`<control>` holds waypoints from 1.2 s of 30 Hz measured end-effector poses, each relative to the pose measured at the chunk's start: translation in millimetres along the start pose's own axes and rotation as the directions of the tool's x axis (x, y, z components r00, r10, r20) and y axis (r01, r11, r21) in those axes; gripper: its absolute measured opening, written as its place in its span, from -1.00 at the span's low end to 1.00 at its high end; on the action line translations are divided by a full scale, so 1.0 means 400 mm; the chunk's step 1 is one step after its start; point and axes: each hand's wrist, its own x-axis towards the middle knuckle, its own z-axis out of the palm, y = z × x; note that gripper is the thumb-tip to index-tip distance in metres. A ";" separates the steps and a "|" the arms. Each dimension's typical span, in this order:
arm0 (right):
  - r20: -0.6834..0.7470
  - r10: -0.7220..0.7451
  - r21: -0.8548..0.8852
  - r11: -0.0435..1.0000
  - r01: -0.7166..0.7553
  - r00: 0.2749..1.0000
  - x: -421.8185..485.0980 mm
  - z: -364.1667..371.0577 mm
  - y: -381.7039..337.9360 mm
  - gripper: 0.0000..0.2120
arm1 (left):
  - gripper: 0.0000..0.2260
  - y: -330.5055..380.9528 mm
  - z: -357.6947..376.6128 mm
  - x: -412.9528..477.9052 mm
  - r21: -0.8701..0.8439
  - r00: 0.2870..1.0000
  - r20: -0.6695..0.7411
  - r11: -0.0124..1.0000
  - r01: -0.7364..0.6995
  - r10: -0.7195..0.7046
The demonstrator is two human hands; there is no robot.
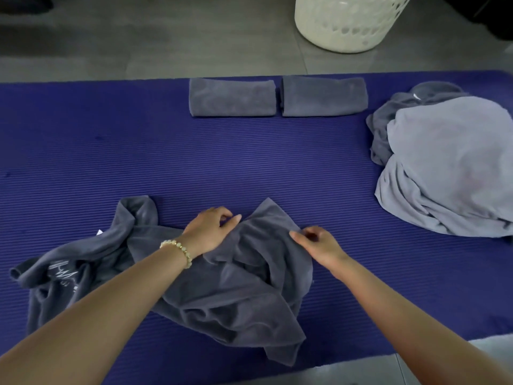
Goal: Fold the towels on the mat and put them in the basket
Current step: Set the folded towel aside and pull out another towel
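mat on floor | far edge: left folded towel, right folded towel | near: crumpled towel | right: towel heap

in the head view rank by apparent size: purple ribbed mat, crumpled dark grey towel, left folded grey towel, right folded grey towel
1. purple ribbed mat
2. crumpled dark grey towel
3. left folded grey towel and right folded grey towel: look alike, so tied; both farther from camera
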 end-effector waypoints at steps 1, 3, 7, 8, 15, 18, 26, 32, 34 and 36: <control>0.024 0.008 0.026 1.000 -0.009 1.000 0.000 0.002 0.001 -0.68 | -0.56 0.022 0.009 0.009 -0.033 0.999 0.043 0.999 -0.002 0.004; 0.084 0.020 0.093 0.995 -0.027 0.996 -0.002 0.002 -0.008 -0.77 | -0.56 0.067 0.026 0.017 -0.065 0.991 0.125 0.997 0.051 -0.043; 0.103 -0.110 0.283 0.956 0.077 0.989 -0.012 -0.026 -0.039 -0.77 | -0.52 0.111 0.037 0.034 -0.217 0.977 0.165 0.961 0.169 -0.135; 0.101 -0.157 0.285 0.951 0.122 0.983 -0.020 -0.039 -0.049 -0.75 | -0.52 0.121 0.033 0.033 -0.264 0.969 0.203 0.945 0.195 -0.143; 0.064 -0.323 0.301 0.908 0.291 0.944 -0.056 -0.119 -0.063 -0.83 | -0.74 0.219 -0.034 0.021 -0.570 0.985 0.161 0.821 0.045 0.058; 0.046 -0.345 0.370 0.878 0.305 0.938 -0.058 -0.140 -0.053 -0.85 | -0.77 0.275 -0.095 0.012 -0.564 0.987 0.087 0.824 -0.063 0.134; 0.256 -0.306 0.270 0.933 0.236 0.917 -0.075 -0.198 -0.047 -0.58 | -0.78 0.444 -0.210 0.037 -0.363 0.951 -0.007 0.885 -0.290 0.309; 0.371 -0.199 0.123 0.979 0.164 0.907 -0.088 -0.253 0.010 -0.61 | -0.84 0.604 -0.211 0.120 -0.540 0.949 -0.171 0.781 -0.314 0.264; 0.387 -0.176 0.115 0.983 0.142 0.905 -0.089 -0.284 0.049 -0.64 | -0.79 0.646 -0.197 0.163 -0.578 0.931 -0.297 0.735 -0.353 0.214; 0.344 -0.149 0.179 0.980 0.091 0.927 -0.097 -0.327 0.086 -0.67 | -0.78 0.680 -0.183 0.213 -0.585 0.909 -0.376 0.714 -0.385 0.183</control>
